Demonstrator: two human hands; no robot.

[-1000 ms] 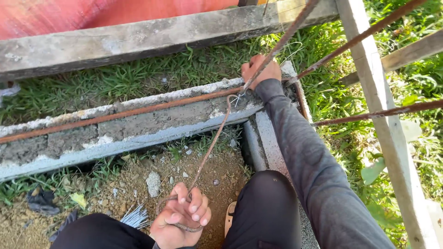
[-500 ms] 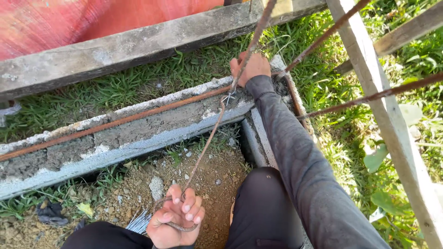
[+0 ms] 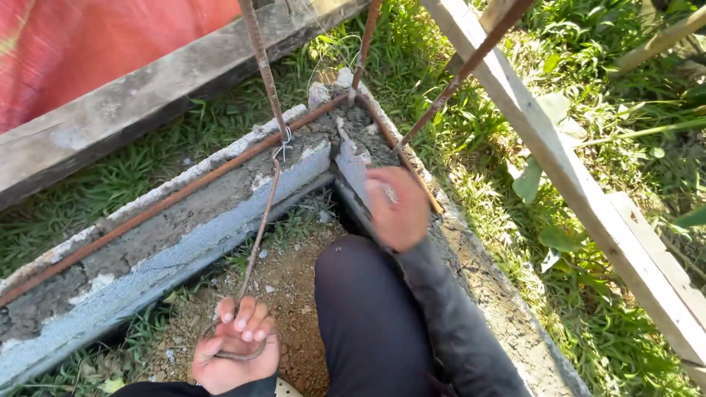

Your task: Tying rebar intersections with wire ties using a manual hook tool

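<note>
My left hand [image 3: 235, 345] grips the bent lower end of a rusty steel rod [image 3: 259, 228] at the bottom of the view. That rod rises past a twist of tie wire [image 3: 282, 145] where it crosses a long horizontal rebar [image 3: 169, 204] lying along the concrete beam [image 3: 132, 272]. My right hand [image 3: 397, 208] is blurred, hovering above the beam's corner, apart from the rods; whether it holds something small cannot be told. A dark sleeve covers my right arm.
Two more rusty rods [image 3: 471, 62] slant up from the corner. A grey wooden plank [image 3: 140, 103] lies behind the beam, and a pale timber rail [image 3: 581, 184] runs down the right over grass. Gravelly soil [image 3: 287, 294] fills the trench by my dark-trousered knee [image 3: 368, 316].
My right hand has left the rod crossing at the beam's corner and pulled back toward me. The view has swung left and closer. My left hand keeps its grip on the rod.
</note>
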